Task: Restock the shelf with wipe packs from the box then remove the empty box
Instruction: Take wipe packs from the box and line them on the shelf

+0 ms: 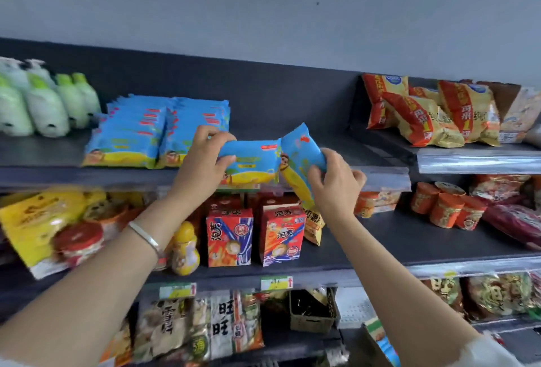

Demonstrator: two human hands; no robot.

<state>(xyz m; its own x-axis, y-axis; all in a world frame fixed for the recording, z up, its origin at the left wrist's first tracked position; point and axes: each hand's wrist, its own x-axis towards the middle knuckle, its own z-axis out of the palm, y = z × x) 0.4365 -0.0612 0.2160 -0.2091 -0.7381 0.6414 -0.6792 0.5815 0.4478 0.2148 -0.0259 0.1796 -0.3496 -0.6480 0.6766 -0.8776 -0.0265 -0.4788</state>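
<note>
wipe pack (pixel 251 163) gripped in left hand (pixel 202 163), second pack (pixel 303 151) in right hand (pixel 333 186), open shelf (pixel 354 148) behind

Shop setting is indicated: tiered shelves (pixel 380 238) are stocked with snack packs (pixel 424 115), and price labels (pixel 177 290) are fixed below the left hand (pixel 202 161).

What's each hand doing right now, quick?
Left hand: grips the level wipe pack.
Right hand: grips the tilted wipe pack.
</note>
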